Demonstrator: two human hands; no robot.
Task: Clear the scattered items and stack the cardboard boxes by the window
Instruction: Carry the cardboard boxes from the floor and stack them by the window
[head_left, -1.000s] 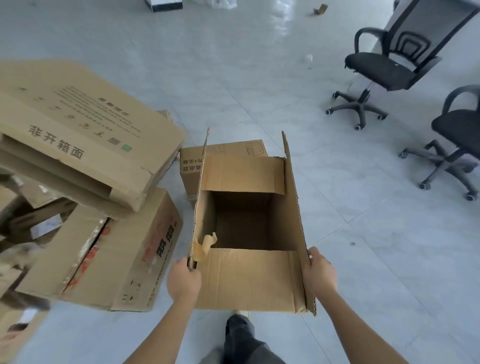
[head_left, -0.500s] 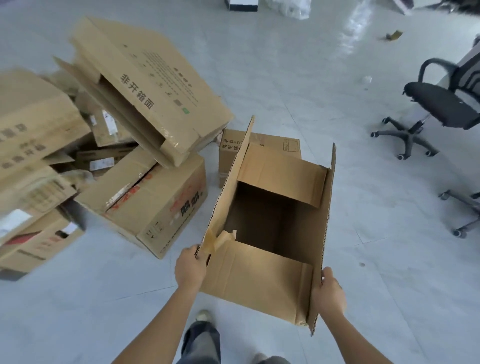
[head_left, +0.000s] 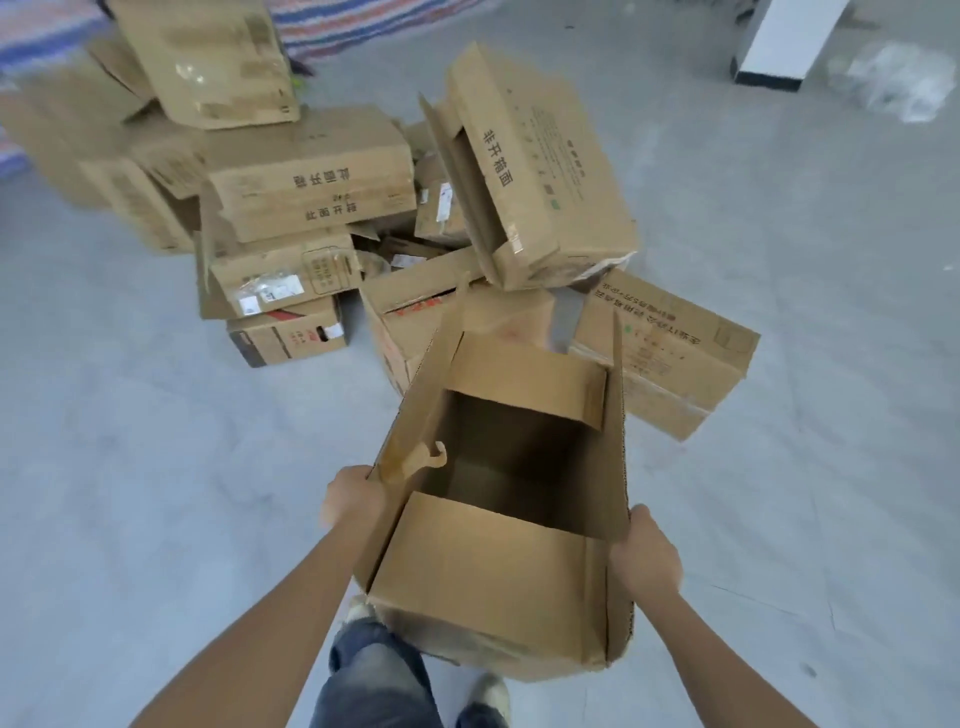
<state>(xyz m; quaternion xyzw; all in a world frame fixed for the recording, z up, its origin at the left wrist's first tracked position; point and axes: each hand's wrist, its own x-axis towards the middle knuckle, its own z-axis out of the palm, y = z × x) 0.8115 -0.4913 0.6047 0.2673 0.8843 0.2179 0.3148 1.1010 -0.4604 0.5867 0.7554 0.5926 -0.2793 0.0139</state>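
Bright, diffuse light, perhaps from above, leaves soft shadows on the floor (head_left: 156, 441) and a dark inside to the open box (head_left: 493, 561), while the far box pile (head_left: 156, 171) smears with motion blur and the edges bow.

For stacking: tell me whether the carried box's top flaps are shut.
No, the carried box has its flaps open, left hand and right hand gripping its sides.

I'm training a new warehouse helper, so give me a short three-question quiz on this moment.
1. True or false: the left hand and the right hand both grip the open brown cardboard box.
2. What shows inside that box? A) bottles B) nothing C) tape rolls
3. Fill in: the jumbled pile of brown cardboard boxes rests on the grey ___.
Key: 1 true; 2 B; 3 floor.
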